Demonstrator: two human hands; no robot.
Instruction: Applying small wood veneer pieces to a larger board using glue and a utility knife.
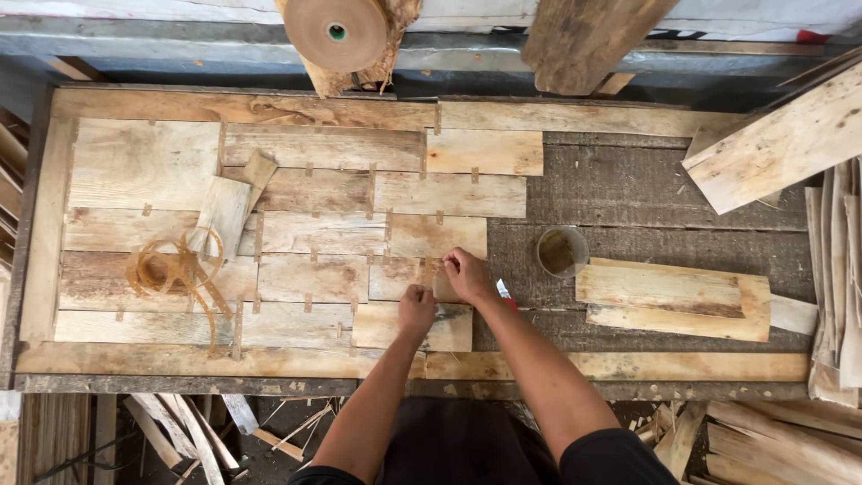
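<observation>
My left hand (416, 310) rests with curled fingers on a patchwork of thin wood veneer pieces (314, 229) joined by short brown tape tabs. It pinches the lower end of a small brown strip (444, 286). My right hand (467, 274) sits just right of it at the strip's upper end, fingers closed. A small knife with a red tip (504, 294) sticks out from under that hand. Both hands are at the patchwork's lower right corner, above a pale veneer piece (453, 332).
A roll of brown paper tape (337, 31) hangs at the top. A round cup (561, 251) stands right of my hands, with veneer boards (673, 301) beyond it. A tangle of tape (175, 269) lies at left. A plank (781, 144) and stacked veneer (840, 269) lie at right.
</observation>
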